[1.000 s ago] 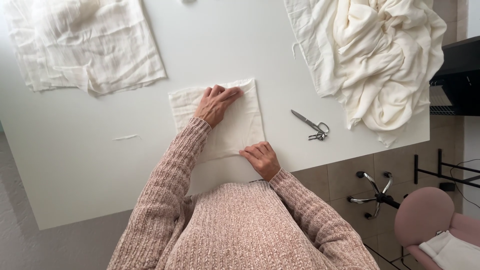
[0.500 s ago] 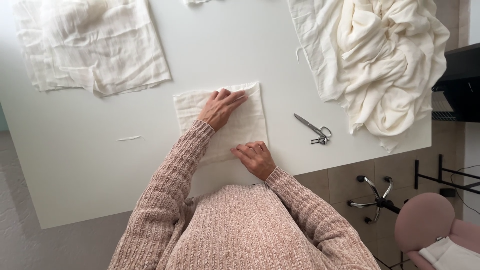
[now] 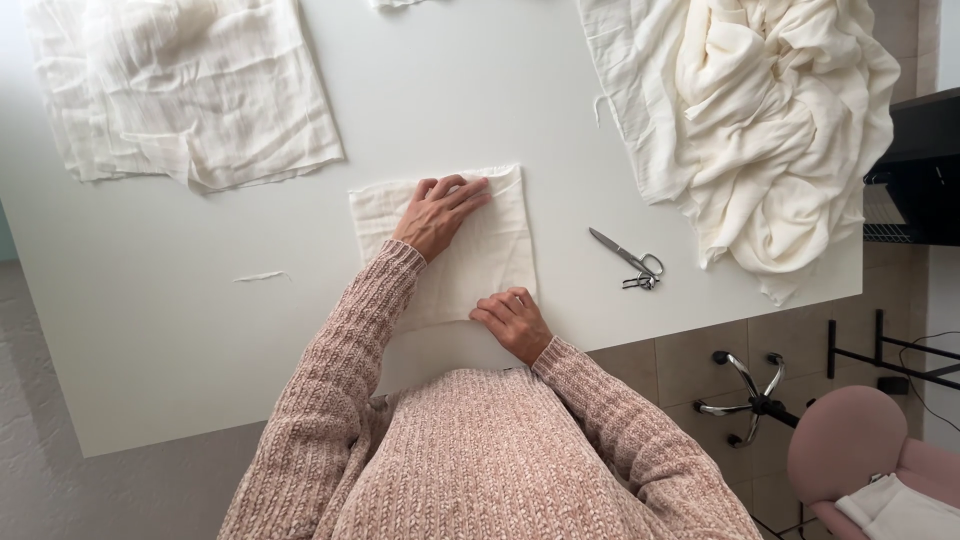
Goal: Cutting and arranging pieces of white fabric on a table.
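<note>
A white table (image 3: 520, 110) carries a folded cream cloth (image 3: 490, 250) near its front edge. Just right of that cloth lie small metal scissors (image 3: 628, 258), with a heaped cream fabric (image 3: 770, 130) further right; a flat crumpled cloth (image 3: 180, 90) lies to its upper left and a thin scrap (image 3: 262, 276) to its left.

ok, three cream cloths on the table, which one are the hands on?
The small folded cloth at the near edge. Left hand and right hand press it flat; the others are a crumpled sheet and a heaped pile.
</note>
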